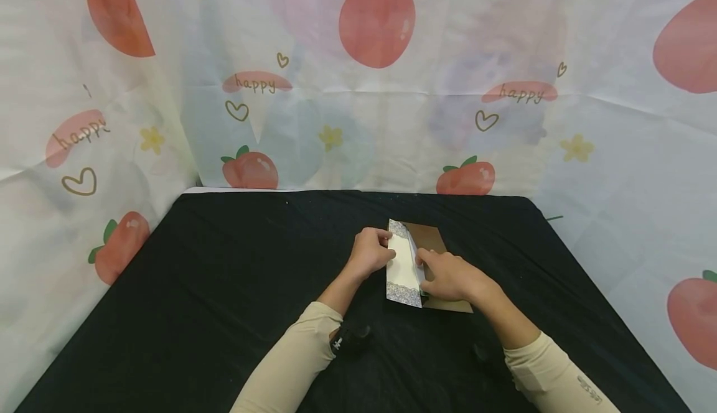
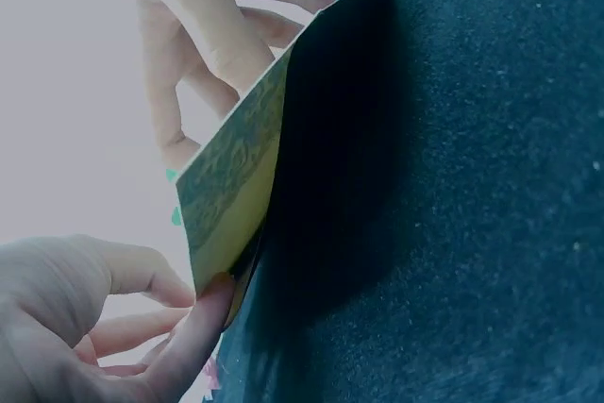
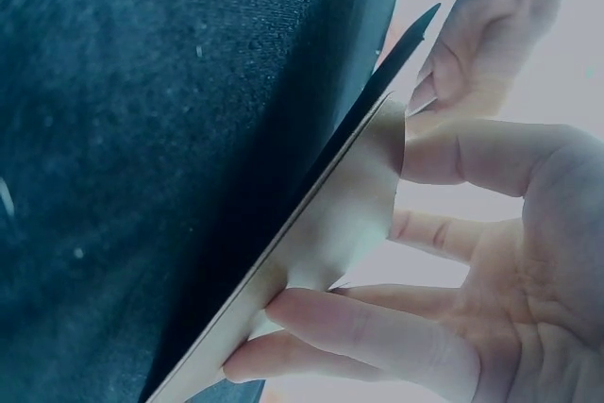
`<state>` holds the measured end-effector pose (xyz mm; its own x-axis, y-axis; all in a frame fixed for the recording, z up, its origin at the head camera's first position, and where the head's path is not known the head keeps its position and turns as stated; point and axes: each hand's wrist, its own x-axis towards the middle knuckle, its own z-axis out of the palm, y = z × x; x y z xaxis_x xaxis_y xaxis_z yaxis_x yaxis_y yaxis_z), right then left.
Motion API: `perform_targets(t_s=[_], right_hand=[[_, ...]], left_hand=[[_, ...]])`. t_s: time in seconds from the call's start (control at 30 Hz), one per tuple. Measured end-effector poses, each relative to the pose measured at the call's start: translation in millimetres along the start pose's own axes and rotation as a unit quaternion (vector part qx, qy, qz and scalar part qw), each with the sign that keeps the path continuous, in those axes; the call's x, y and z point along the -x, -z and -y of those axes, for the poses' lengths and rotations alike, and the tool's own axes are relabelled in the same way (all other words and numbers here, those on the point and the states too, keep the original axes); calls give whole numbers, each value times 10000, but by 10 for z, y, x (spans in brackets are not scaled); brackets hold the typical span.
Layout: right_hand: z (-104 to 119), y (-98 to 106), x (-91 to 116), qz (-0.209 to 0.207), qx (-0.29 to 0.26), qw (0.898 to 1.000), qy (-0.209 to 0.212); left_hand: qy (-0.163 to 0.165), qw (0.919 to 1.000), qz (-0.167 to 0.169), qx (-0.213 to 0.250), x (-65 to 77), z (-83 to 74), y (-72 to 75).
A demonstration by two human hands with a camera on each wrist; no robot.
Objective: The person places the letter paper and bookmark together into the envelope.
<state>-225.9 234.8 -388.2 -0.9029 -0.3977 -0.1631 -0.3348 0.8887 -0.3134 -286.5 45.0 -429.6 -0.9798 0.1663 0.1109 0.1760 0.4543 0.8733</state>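
A folded paper card lies ahead of me in the head view. Its cream panel (image 1: pixel 402 260) has grey lace-patterned ends, and a brown panel (image 1: pixel 428 237) spreads out to the right. My left hand (image 1: pixel 370 251) pinches the cream panel's left edge; in the left wrist view, thumb and fingers hold a corner of the patterned card (image 2: pixel 231 162). At the cream panel's right edge, my right hand (image 1: pixel 454 274) holds the card with bent fingers and thumb. The right wrist view has its thumb against the pale brown paper (image 3: pixel 344 209), with some fingers behind the paper.
A black cloth (image 1: pixel 252 257) covers the table beneath the card. Light curtains (image 1: pixel 358 127) printed with fruit, hearts and "happy" enclose the back and sides. A dark band with a small device (image 1: pixel 347 338) sits at the left wrist.
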Motion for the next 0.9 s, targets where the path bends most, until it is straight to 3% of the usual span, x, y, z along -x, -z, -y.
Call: perform_targets(t_s=[0.33,0.73,0.9], right_hand=[[-8,-8,9,17,-69,10000,-28],[-5,-6,3,-81,49,9999,57],[-1,-12,-1,-48,0,10000,7]], left_hand=[[289,9965,185,762,24,6,27],[265,9973,-12,687,24,27,57],[170,9972,98,721,62,20,24]])
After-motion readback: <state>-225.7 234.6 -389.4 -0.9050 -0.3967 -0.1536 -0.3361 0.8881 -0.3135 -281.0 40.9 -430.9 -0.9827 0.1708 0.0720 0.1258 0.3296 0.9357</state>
